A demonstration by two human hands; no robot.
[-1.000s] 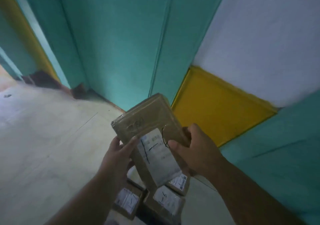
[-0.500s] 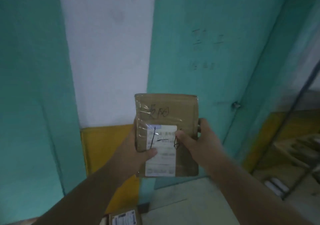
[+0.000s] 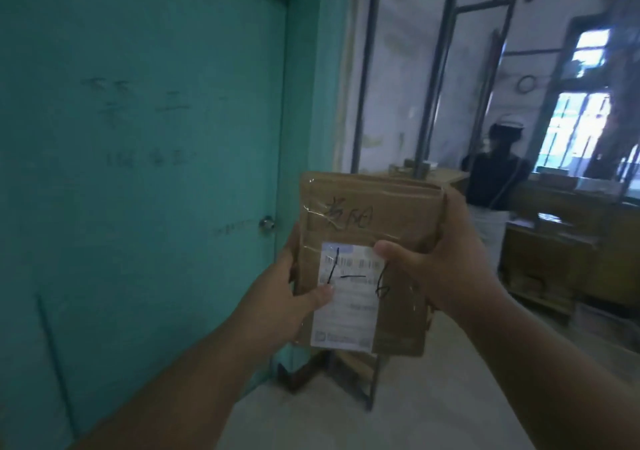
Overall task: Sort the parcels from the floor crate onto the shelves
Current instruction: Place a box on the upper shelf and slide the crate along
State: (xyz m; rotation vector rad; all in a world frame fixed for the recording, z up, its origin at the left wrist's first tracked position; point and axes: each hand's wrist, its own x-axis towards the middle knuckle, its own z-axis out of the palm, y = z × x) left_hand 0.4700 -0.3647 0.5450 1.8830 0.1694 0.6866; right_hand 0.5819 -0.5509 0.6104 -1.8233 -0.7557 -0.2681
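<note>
- Head view, the grip: both hands hold one brown parcel upright in front of the chest. The left hand grasps its left edge with the thumb on the white label. The right hand grasps the right edge, its thumb pressing on the top of the label.
- Head view, progress: I judge the task is in the middle of one carry. This parcel is out of the crate but not yet on any shelf. Behind the grip, and to the right of it, stands a metal shelf frame; it looks like a possible goal.
- Head view, what is left: to read the mark, choose the shelf and put the parcel down.
- Head view, hard to see: the floor crate is not in view, so I cannot tell how many parcels wait. The fingers behind the parcel are hidden. The handwriting and the label are blurred. Far right of the grip a person stands, dark and unclear.
</note>
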